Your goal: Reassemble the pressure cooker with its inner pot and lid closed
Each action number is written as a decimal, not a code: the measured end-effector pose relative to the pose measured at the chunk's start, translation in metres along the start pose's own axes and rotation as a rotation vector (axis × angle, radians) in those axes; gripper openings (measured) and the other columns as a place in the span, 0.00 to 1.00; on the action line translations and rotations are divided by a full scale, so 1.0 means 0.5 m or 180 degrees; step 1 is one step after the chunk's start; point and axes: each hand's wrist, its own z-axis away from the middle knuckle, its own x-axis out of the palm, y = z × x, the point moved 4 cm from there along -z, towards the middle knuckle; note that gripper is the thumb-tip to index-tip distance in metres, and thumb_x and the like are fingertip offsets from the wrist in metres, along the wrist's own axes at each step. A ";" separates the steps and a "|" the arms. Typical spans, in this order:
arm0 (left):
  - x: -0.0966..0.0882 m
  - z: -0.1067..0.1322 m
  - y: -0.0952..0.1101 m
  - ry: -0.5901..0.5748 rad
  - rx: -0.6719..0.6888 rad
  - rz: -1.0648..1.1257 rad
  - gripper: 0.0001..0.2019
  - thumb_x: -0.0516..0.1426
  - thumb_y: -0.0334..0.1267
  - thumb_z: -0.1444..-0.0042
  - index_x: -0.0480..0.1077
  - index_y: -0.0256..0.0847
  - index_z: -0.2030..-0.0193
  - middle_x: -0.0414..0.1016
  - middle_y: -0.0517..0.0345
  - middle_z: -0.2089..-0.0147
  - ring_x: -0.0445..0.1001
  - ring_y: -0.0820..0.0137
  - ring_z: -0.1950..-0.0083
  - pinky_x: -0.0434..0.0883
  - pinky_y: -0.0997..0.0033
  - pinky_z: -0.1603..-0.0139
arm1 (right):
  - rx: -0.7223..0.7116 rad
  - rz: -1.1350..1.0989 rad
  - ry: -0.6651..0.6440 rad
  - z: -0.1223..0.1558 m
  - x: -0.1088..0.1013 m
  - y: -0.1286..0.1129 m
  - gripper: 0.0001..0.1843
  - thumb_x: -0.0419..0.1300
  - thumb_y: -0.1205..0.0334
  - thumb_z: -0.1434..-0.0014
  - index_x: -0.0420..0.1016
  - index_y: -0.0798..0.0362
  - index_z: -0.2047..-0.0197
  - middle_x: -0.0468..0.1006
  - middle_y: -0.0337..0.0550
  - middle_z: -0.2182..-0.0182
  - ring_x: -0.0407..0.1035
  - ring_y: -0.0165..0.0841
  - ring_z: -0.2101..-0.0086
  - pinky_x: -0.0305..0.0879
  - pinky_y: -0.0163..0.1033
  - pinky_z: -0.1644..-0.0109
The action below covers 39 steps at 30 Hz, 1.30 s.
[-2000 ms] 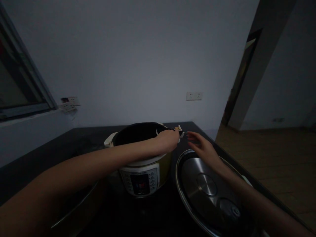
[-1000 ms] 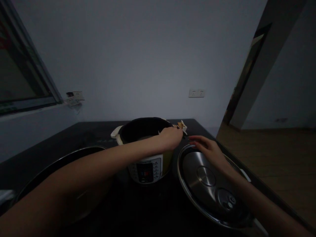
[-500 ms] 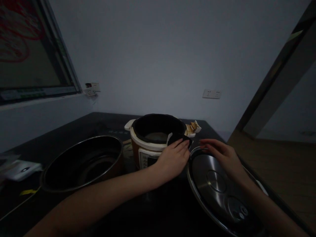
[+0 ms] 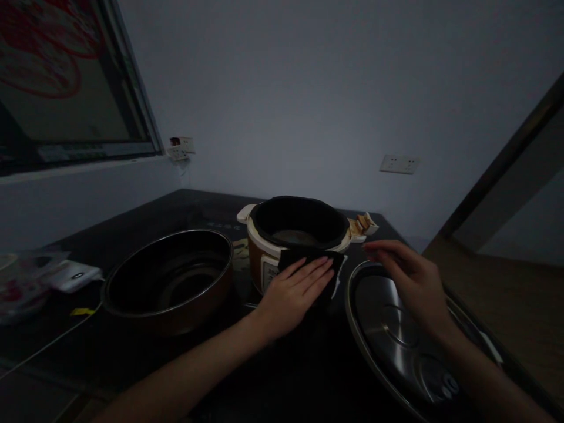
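A white-and-brown electric pressure cooker (image 4: 259, 258) stands uncovered on the dark tabletop, its black interior showing. My left hand (image 4: 293, 294) holds a black cloth (image 4: 337, 267) against the cooker's front, just under the rim. Its fingers lie outstretched over the cloth, which covers part of the control panel; the thumb is hidden. To the right, my right hand (image 4: 412, 279) hovers above the far rim of the round metal lid (image 4: 390, 329), which lies with its steel inner side up. The fingers of that hand are loosely bent and apart, with nothing visible in them.
A wide dark pot (image 4: 176, 314) sits left of the cooker. Farther left are a white device (image 4: 77, 276) with a cable, a yellow tag (image 4: 82, 311) and a plastic bag (image 4: 20, 294). The wall carries sockets (image 4: 400, 164). The table (image 4: 194, 202) ends at the right.
My left hand has brought the black cloth from the cooker's right rim down and across onto its front, where it is spread wider. My right hand stays over the lid. The view has shifted slightly.
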 end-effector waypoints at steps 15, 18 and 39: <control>0.004 0.117 -0.134 0.0706 0.0069 0.0098 0.19 0.53 0.32 0.38 0.70 0.46 0.41 0.72 0.52 0.40 0.60 0.60 0.32 0.57 0.52 0.32 | -0.0934 0.0391 -0.0030 -0.038 0.059 -0.017 0.10 0.54 0.65 0.37 0.77 0.48 0.56 0.79 0.44 0.57 0.72 0.37 0.53 0.67 0.48 0.47; -0.005 0.083 -0.130 0.0759 0.0226 0.0117 0.20 0.52 0.37 0.37 0.68 0.40 0.39 0.75 0.49 0.45 0.65 0.62 0.37 0.58 0.57 0.32 | -0.1135 0.0570 -0.0084 -0.049 0.080 -0.016 0.11 0.53 0.66 0.36 0.76 0.49 0.55 0.78 0.47 0.55 0.71 0.38 0.51 0.65 0.51 0.44; 0.126 -0.045 0.045 -0.0753 0.1461 -0.1324 0.21 0.50 0.30 0.41 0.71 0.25 0.43 0.71 0.41 0.38 0.66 0.60 0.35 0.56 0.60 0.31 | -0.0608 0.0519 -0.0873 -0.074 0.114 0.030 0.16 0.49 0.63 0.34 0.74 0.49 0.48 0.76 0.48 0.45 0.68 0.38 0.42 0.62 0.52 0.38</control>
